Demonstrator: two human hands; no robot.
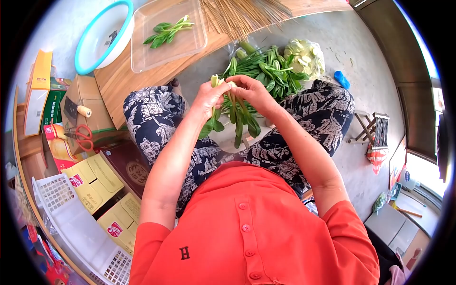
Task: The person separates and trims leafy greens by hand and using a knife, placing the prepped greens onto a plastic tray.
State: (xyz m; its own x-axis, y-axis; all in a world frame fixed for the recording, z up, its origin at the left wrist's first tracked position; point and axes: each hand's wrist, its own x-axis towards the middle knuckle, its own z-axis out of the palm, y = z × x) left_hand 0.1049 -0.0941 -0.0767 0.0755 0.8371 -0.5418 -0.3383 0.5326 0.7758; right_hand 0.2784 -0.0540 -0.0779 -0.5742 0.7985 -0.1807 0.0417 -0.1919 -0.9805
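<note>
Above my lap, my left hand (pixel 209 96) is closed round pale stems of leafy greens, whose cut ends poke out above the thumb. My right hand (pixel 253 94) pinches at the stems of the leafy greens (pixel 243 121) right beside it, and their dark leaves hang down between my knees. The fingertips of both hands nearly meet, so which stem each one grips is partly hidden. On the floor just beyond lies a pile of leafy greens (pixel 276 71). A few more sprigs of greens (pixel 169 31) rest in a clear plastic tray (pixel 197 45).
The tray and a blue-rimmed basin (pixel 88 66) stand on a wooden table (pixel 111 95), with dry straw stalks (pixel 242 14) behind. A bag of pale leaves (pixel 304 59) sits past the pile. Red-handled scissors (pixel 84 137) lie on boxes at left. A folding stool (pixel 363 128) stands right.
</note>
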